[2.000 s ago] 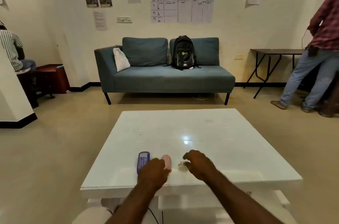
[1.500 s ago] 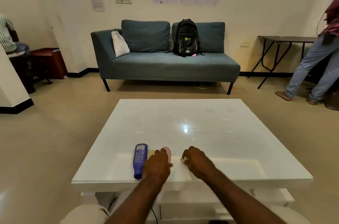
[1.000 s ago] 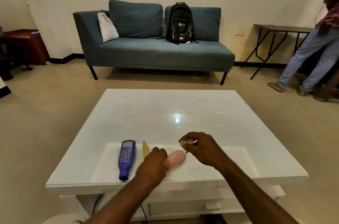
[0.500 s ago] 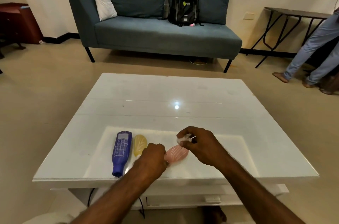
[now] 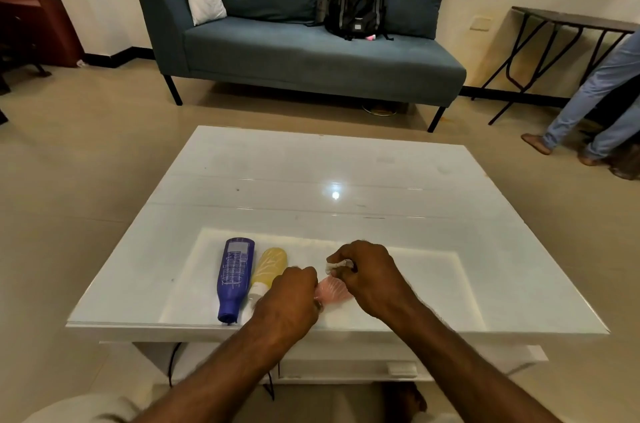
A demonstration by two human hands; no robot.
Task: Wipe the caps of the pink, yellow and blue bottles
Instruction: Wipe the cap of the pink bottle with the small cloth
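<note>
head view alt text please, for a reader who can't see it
Left hand grips a pink bottle on a white table while the right hand pinches a small white cloth. Blue bottle and yellow bottle lie alongside.

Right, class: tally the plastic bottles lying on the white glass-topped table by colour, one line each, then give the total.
Blue plastic bottle: 1
Yellow plastic bottle: 1
Pink plastic bottle, between the left hand and right hand: 1
Total: 3 bottles on the white table
</note>
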